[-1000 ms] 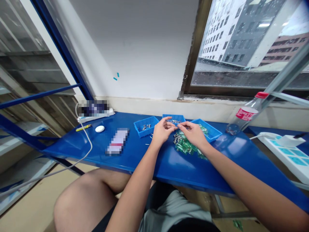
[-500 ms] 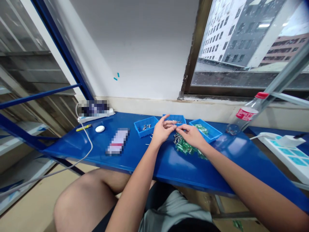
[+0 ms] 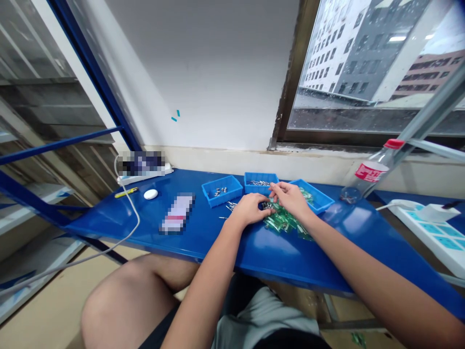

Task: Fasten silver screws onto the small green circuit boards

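My left hand (image 3: 250, 209) reaches into the left side of a loose pile, thumb and fingers apart around small metal pieces (image 3: 267, 205) that partly show between them. Just right of it, my right hand (image 3: 289, 198) is raised over the pile, thumb and fingertips pinched together. Whatever sits in that pinch is too small to make out. Green translucent plastic pieces (image 3: 283, 220) spread below and under my right hand. Thin metal pins (image 3: 231, 207) lie on the blue table beside my left wrist.
Three blue trays stand behind: a left tray (image 3: 207, 194) with metal pieces, a middle tray (image 3: 250, 182) with pins, and a right tray (image 3: 325, 206) with green pieces. A phone (image 3: 177, 213), white oval object (image 3: 150, 194), yellow cutter (image 3: 126, 192), bottle (image 3: 370, 172) and power strip (image 3: 432, 228) lie around.
My left hand has dropped away from my right hand, down to the metal pieces. My right hand has lifted slightly and turned, its fingertips still pinched.
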